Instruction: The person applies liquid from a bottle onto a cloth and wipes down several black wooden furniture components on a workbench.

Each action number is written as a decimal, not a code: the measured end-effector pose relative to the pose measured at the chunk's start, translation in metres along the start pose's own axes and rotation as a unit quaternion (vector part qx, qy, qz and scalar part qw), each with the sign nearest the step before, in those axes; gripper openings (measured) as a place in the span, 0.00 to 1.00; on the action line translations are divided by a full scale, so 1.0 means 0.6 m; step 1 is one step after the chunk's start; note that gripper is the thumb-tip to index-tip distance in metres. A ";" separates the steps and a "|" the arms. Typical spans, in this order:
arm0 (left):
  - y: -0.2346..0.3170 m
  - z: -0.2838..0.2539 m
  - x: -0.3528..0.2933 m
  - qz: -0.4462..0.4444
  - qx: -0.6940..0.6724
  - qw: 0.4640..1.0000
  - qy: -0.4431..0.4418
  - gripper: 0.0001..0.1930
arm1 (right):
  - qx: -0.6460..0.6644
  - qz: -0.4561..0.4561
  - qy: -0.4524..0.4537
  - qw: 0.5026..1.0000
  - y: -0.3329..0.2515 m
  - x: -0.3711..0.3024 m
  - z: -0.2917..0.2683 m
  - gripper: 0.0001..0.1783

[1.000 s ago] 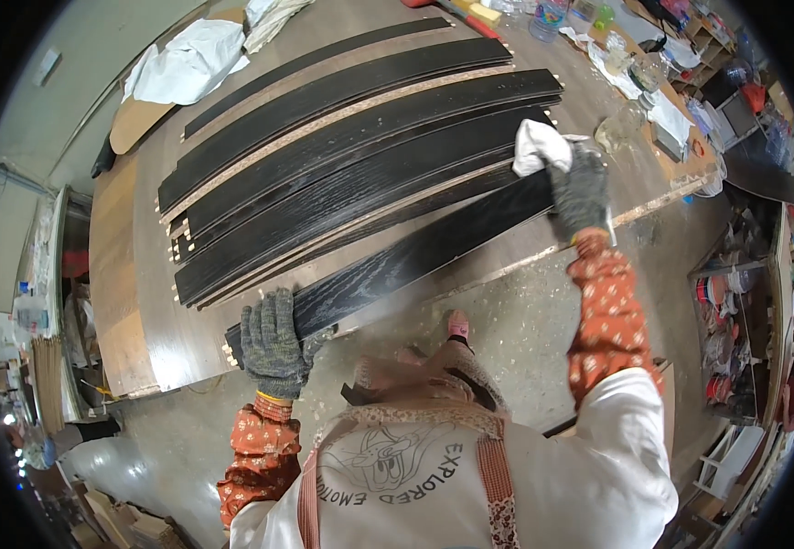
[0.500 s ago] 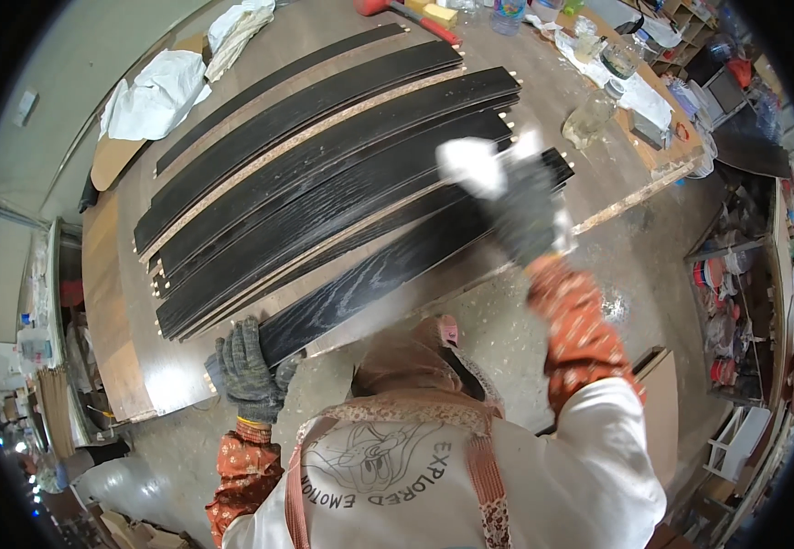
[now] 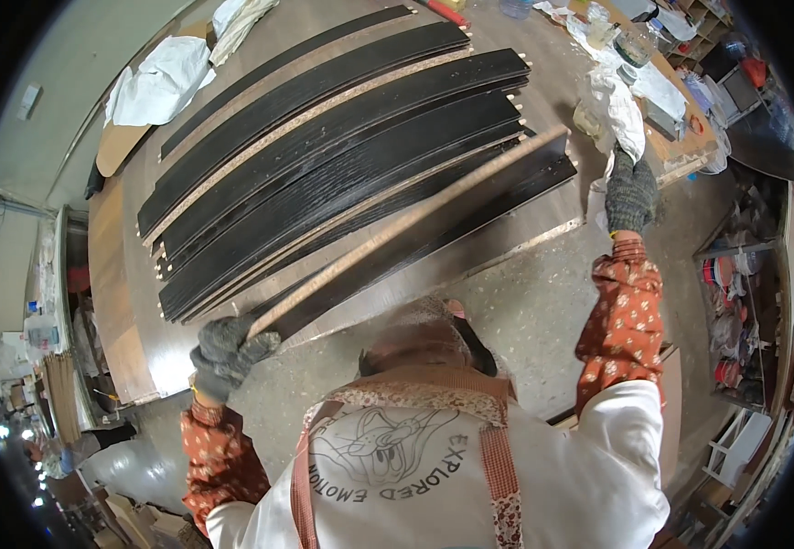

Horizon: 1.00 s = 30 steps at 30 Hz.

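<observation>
My left hand (image 3: 225, 352), in a dark grey knit glove, is closed around the near left end of a black wood board (image 3: 370, 274). That board is tipped up on its long side, so its pale tan edge faces upward. Under its far right part another dark surface shows; whether it is a second board I cannot tell. My right hand (image 3: 633, 194), gloved alike, grips a white cloth (image 3: 624, 114) at the table's right side, beside a glass jar (image 3: 587, 119). Several black boards (image 3: 342, 174) lie in rows beyond the tilted one, with pale pegs at their ends.
The brown table (image 3: 113, 274) carries a white bag (image 3: 161, 82) at the far left and a red-handled tool (image 3: 447, 11) at the far edge. Jars and white cloths crowd its right corner. Cluttered shelves (image 3: 735, 302) stand to the right, above a concrete floor (image 3: 534, 302).
My right hand has moved right with the white cloth, off the board to the table's right side. My left hand has tilted the board up on its edge and shifted slightly left.
</observation>
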<state>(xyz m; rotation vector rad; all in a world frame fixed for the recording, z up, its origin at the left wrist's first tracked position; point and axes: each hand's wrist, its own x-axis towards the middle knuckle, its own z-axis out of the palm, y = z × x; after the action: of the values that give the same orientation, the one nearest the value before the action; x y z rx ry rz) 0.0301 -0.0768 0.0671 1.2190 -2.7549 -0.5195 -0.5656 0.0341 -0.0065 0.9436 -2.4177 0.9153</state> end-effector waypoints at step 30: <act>0.012 0.074 -0.002 -0.020 0.095 0.992 0.076 0.40 | 0.110 0.033 -0.063 0.991 -0.191 -0.063 -0.049 0.22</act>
<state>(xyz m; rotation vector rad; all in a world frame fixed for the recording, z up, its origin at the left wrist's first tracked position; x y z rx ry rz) 0.0161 -0.0594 0.0280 1.2949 -2.7047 -0.1613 -0.4552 0.0074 0.0432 1.0317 -2.5034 1.2005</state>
